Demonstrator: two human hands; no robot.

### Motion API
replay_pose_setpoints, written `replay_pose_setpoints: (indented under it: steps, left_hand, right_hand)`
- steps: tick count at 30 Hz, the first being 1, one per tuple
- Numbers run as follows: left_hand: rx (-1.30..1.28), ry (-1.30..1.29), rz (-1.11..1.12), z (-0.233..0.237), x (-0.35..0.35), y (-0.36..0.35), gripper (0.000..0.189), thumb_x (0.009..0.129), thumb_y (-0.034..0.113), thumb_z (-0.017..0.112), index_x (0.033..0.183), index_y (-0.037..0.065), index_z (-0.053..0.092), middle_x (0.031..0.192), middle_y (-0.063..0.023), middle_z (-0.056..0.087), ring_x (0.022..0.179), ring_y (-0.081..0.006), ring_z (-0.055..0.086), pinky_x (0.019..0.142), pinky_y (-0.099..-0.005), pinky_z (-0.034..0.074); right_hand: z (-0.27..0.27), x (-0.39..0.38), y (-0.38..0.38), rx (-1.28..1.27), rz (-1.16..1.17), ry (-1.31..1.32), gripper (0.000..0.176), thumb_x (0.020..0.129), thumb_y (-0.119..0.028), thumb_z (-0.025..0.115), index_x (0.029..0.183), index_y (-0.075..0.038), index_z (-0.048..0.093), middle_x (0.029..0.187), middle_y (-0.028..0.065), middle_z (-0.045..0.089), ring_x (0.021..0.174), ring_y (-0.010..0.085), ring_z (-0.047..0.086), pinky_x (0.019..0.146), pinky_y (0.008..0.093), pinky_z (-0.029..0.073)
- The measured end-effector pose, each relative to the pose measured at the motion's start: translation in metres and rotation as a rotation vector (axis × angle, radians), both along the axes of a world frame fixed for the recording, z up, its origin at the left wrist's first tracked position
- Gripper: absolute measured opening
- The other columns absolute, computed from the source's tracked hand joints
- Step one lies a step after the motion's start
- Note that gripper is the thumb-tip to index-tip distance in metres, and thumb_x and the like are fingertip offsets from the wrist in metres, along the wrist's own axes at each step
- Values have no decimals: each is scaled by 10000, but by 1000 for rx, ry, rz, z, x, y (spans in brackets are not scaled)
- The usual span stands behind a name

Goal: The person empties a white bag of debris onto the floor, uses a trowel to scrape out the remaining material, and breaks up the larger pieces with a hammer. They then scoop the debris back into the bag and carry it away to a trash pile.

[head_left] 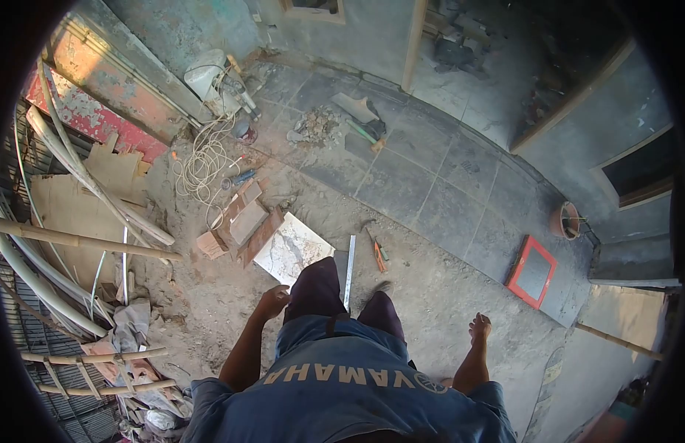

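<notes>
My left hand hangs beside my left knee, its fingers loosely bent and holding nothing that I can see. Just ahead of it, a white marbled tile lies on the ground, partly hidden by my knee. A straight metal bar lies to the right of that tile. Out to my right side, my right hand is in the air with its fingers apart and slightly curled, touching nothing. Between the hands and farther forward lies an orange-handled tool, too small to name.
Brown tile pieces, a blue power tool and a coiled cable lie ahead left. A rubble heap and hammer rest on grey paving. Rightward are a red frame and a plant pot. Bamboo poles jut from the left.
</notes>
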State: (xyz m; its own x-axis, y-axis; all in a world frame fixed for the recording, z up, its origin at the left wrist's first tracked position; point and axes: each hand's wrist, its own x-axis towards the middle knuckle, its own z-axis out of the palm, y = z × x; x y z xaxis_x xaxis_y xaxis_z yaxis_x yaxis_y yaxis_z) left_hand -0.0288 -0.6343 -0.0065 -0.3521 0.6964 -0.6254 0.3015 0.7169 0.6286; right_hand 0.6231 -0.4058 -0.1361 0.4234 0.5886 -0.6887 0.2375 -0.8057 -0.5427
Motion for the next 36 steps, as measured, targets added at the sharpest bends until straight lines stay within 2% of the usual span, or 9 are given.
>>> replay_pose_setpoints:
  steps: [2,3,9,11,13,18,23,29,36]
  left_hand:
    - [5,95,68,5,-2,7,431,852,218,643,1213,-4,563,959,-207,687,890,-254,678,773,-328,521]
    - [-12,135,98,5,-6,8,428,852,217,642,1211,-4,565,943,-202,689,878,-252,678,764,-326,520]
    - [-67,155,411,-64,-16,-43,433,825,248,668,1181,14,590,878,-187,694,764,-270,681,720,-357,523]
    - [-127,125,455,-89,-12,-61,438,818,251,673,1179,16,591,886,-193,694,781,-270,684,726,-359,525]
    - [-219,112,481,-118,-9,-75,436,808,252,682,1166,18,597,916,-209,692,813,-272,690,733,-363,532]
    - [-408,-157,704,-115,-36,-9,407,848,172,669,1216,58,537,915,-148,661,662,-225,655,502,-344,519]
    - [-228,-192,703,-165,-133,89,420,859,156,653,1228,1,523,929,-164,660,676,-211,650,521,-335,518]
    - [47,-217,778,-86,-259,253,374,907,118,573,1253,-8,509,1011,-137,629,810,-185,644,621,-285,517]
    - [7,-219,659,-105,-348,316,401,890,161,541,1254,-2,504,917,-129,616,758,-216,646,601,-315,531]
  right_hand:
    - [5,-14,41,71,15,43,372,922,-353,590,1202,-113,547,1022,94,630,808,230,640,594,349,487]
    - [10,-33,59,136,-55,98,295,901,-264,628,1133,-92,567,813,44,606,594,129,559,435,255,383]
    - [14,-144,119,56,337,106,241,868,-263,638,1058,-116,625,879,39,641,688,155,608,506,279,428]
    - [-22,-169,129,125,743,-141,406,830,-320,687,1135,-63,611,990,121,684,702,159,623,603,310,486]
    - [15,-223,140,156,955,-175,497,817,-391,691,1159,-40,606,999,164,689,900,256,666,788,360,513]
    - [52,-352,209,165,1120,-87,550,792,-440,706,1173,-58,604,1103,197,644,1010,302,638,840,384,509]
    - [49,-445,309,117,1223,-208,574,782,-478,699,1167,-63,607,1134,212,627,1031,326,623,881,401,493]
    - [78,-520,422,103,1206,-339,617,780,-514,683,1203,-75,582,1187,193,603,1110,335,575,945,420,457]
    - [122,-563,457,25,1178,-351,675,767,-544,674,1267,-111,541,1297,199,523,1211,347,501,1001,434,417]
